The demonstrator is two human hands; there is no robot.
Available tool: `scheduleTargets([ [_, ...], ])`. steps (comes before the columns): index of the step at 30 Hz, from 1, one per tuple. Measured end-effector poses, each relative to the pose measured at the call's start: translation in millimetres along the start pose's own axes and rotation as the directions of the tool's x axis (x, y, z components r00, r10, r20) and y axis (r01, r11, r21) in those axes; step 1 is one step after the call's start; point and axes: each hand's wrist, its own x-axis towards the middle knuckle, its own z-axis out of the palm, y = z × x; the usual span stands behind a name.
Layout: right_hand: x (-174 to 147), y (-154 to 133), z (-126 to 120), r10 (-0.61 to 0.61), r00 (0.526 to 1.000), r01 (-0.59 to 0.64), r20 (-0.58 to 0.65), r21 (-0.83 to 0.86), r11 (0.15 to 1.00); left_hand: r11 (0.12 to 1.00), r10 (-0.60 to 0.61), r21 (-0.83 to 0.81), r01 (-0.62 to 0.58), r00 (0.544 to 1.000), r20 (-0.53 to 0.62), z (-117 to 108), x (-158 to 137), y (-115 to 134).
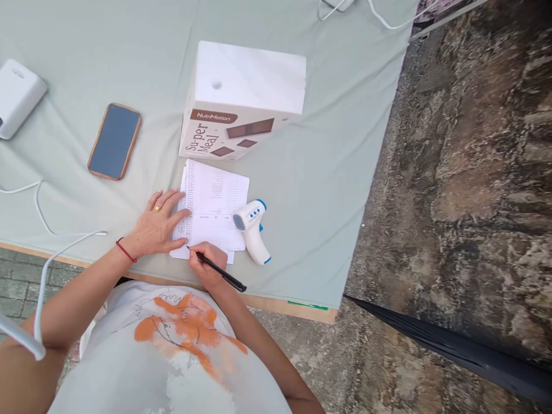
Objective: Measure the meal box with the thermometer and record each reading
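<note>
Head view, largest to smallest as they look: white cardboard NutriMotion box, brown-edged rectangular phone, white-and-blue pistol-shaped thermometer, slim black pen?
1. White box
2. Brown-edged phone
3. White-and-blue thermometer
4. Black pen, in the right hand

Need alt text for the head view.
A person's right hand holds a black pen to papers on a cloth-covered table, the left hand spread at their left edge. A white-and-blue thermometer gun lies at their right edge, a NutriMotion box stands beyond, and a phone lies to the left.
</note>
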Motion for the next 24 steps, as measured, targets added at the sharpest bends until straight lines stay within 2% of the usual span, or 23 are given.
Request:
scheduleTargets([
  [10,-3.5,3.1,0.9,0.045,0.999,-0.044,-0.014,0.031,0.999,1.0,-0.018,-0.012,0.018,0.999,0.027,-1.0,0.6,0.2],
  [19,-4.1,4.3,1.6,0.03,0.999,-0.03,-0.011,0.003,1.0,1.0,0.002,-0.002,-0.002,1.0,0.006,0.0,0.4,-0.2],
  [24,-4.5,4.2,1.4,0.052,0.998,-0.049,-0.035,0.061,0.997,1.0,-0.008,-0.017,0.008,1.0,0.016,0.1,0.3,-0.5],
])
